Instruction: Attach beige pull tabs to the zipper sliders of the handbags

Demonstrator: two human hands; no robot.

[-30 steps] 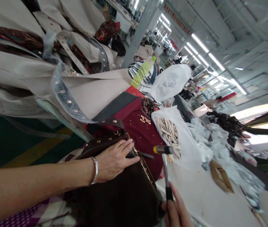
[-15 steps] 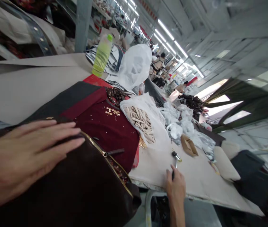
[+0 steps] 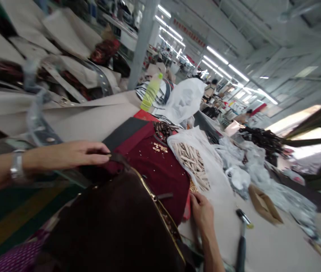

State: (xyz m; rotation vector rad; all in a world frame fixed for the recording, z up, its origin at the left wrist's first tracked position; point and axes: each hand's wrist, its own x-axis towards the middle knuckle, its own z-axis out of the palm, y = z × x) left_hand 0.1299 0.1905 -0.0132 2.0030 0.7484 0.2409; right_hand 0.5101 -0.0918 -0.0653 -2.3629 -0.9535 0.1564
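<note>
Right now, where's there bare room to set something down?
Bare tabletop lies right of the hammer, in front of the box; another patch lies between hammer and right hand. Crowded: plastic bags beyond the box, gold pieces and dark straps on the maroon cloth.

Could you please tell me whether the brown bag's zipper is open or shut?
The zipper is partly open: joined above its slider, while below, the bag gapes, showing lining.

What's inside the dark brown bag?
A sliver of brownish, mottled interior shows beside the gold zip; the dark brown bag itself covers the rest.
</note>
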